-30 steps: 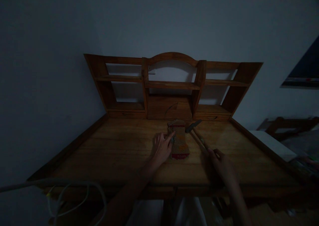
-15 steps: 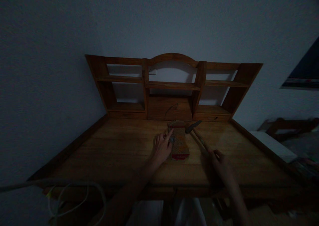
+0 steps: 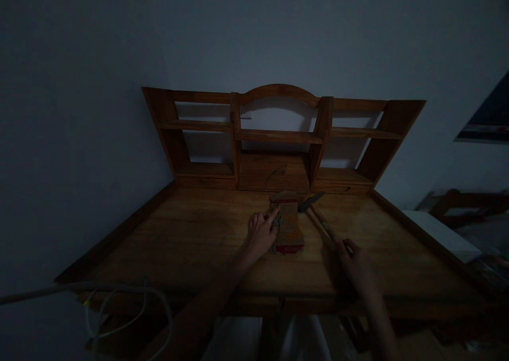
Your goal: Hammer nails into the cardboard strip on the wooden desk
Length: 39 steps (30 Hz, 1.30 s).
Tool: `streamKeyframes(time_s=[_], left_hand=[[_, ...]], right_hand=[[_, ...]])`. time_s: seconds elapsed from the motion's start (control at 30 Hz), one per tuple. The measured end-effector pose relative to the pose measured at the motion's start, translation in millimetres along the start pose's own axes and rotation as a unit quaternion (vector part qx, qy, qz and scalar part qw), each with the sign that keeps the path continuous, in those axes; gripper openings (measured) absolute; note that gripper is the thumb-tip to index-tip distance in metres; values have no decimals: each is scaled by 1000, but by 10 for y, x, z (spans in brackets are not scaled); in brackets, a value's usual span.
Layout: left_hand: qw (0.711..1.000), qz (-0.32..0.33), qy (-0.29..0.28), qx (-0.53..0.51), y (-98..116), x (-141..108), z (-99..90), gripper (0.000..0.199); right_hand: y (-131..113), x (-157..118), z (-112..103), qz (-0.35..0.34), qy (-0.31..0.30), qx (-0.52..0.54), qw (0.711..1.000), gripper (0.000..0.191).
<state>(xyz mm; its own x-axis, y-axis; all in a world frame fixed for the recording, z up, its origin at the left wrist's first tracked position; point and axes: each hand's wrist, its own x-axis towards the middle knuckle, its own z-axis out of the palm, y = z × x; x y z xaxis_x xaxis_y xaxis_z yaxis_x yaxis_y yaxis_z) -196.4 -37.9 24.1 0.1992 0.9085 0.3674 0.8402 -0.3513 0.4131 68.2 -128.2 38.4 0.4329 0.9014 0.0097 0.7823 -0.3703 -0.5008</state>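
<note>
On the wooden desk lies a brown cardboard piece with torn-looking edges, an orange printed patch and red bands at both ends. My left hand rests at its left edge, the index finger stretched out over the cardboard and the other fingers partly bent. A dark greyish patch by the fingertips is too dim to make out. My right hand is closed round the wooden handle of a hammer. The hammer's dark metal head is just right of the cardboard's upper part, apart from it.
A wooden shelf unit stands along the back of the desk, against the wall. Pale cables loop at the lower left front. A white surface and a wooden chair-like frame are at the right. The room is dim.
The whole view has shifted slightly, so everything sits a little farther right. Both hands, the hammer and the cardboard keep nearly the same places relative to each other.
</note>
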Motion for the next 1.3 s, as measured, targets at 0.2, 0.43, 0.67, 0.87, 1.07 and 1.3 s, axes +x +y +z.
streamKeyframes(time_s=[0.2, 0.43, 0.67, 0.87, 1.07, 1.3], left_hand=[[1000, 15, 5, -8, -47, 31, -4, 66], [989, 133, -63, -1, -186, 341, -174, 59], [991, 128, -45, 23, -209, 336, -159, 61], [994, 104, -33, -18, -248, 394, -135, 60], [994, 92, -35, -56, -271, 467, -105, 54], [993, 95, -33, -65, -262, 434, -84, 62]], right_hand=[[-33, -10, -20, 2, -7, 8, 1000, 59], [-61, -13, -29, 15, -6, -29, 999, 61], [-87, -44, -38, 9, -1, -29, 1000, 60], [-86, -53, -33, 12, 4, -51, 999, 60], [-118, -79, -53, 28, -6, -49, 998, 64], [-172, -107, -77, 40, -5, -90, 995, 65]])
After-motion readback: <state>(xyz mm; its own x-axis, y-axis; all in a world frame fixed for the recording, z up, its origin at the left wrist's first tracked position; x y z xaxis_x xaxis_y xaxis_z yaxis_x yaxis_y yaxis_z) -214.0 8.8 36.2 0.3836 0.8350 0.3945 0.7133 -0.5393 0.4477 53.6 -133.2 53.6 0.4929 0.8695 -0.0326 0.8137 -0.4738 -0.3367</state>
